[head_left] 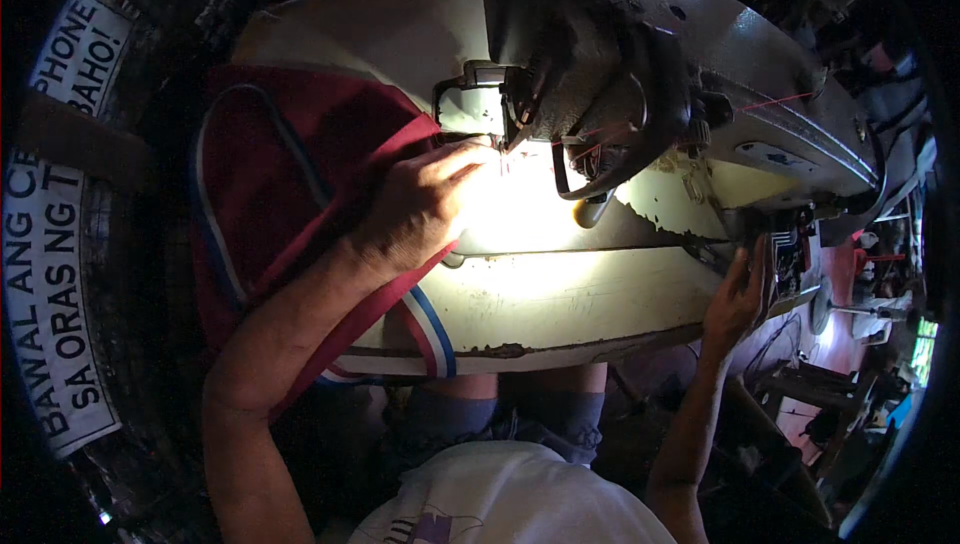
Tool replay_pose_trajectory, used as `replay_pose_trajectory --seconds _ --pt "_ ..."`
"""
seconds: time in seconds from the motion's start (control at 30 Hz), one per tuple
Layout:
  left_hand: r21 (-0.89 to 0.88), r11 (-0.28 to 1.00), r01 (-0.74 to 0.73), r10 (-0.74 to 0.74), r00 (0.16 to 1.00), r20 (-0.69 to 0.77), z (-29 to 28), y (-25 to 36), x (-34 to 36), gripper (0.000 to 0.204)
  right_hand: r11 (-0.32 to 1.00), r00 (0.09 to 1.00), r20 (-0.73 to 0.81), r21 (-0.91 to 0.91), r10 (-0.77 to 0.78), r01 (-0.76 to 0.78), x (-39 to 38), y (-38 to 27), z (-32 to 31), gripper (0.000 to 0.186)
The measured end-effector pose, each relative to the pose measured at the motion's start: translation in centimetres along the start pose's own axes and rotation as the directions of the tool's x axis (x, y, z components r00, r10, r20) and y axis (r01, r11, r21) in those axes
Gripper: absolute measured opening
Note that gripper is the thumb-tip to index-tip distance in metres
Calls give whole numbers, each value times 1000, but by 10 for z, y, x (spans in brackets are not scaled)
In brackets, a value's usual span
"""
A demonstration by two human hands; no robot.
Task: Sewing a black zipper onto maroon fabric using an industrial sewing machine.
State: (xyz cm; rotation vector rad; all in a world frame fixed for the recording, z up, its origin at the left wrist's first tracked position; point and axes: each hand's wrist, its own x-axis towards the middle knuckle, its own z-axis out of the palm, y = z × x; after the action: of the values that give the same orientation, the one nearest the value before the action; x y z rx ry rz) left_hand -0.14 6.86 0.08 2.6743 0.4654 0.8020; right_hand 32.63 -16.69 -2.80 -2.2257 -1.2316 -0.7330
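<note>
My left hand (425, 199) reaches to the needle area of a dark sewing machine (600, 74), its fingers pinched together beside the presser foot. Strong lamp glare hides what lies between those fingertips. A burgundy cloth (300, 124) spreads under and left of that forearm. A striped red, white and blue ribbon (432, 332) hangs over the table's front edge. My right hand (738, 299) is at the right end of the table, fingers stretched out and slightly apart, next to a dark metal part below the machine's right end. Its fingertips are partly in shadow.
The worn pale sewing table (560, 294) has a chipped front edge. Red thread (775, 102) runs along the machine's arm. A dark tool (705, 252) lies left of my right hand. White signs with black lettering (60, 294) stand at far left. Clutter fills the right side.
</note>
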Motion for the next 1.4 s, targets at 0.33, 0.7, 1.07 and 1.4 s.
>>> replay_pose_trajectory --seconds 0.33,0.7,1.07,1.4 --pt "-46 999 -26 26 1000 12 -3 2 2 22 996 998 -20 75 59 -58 -3 -4 1 41" --pt "-63 997 -37 38 999 8 0 0 3 24 931 946 48 197 -322 307 6 -30 -15 43" --pt "10 988 -154 153 988 11 -6 -4 3 25 556 513 287 655 -809 512 45 -176 34 38" --pt "10 979 -205 204 979 25 4 -11 5 20 564 586 236 676 -775 474 40 -170 43 37"
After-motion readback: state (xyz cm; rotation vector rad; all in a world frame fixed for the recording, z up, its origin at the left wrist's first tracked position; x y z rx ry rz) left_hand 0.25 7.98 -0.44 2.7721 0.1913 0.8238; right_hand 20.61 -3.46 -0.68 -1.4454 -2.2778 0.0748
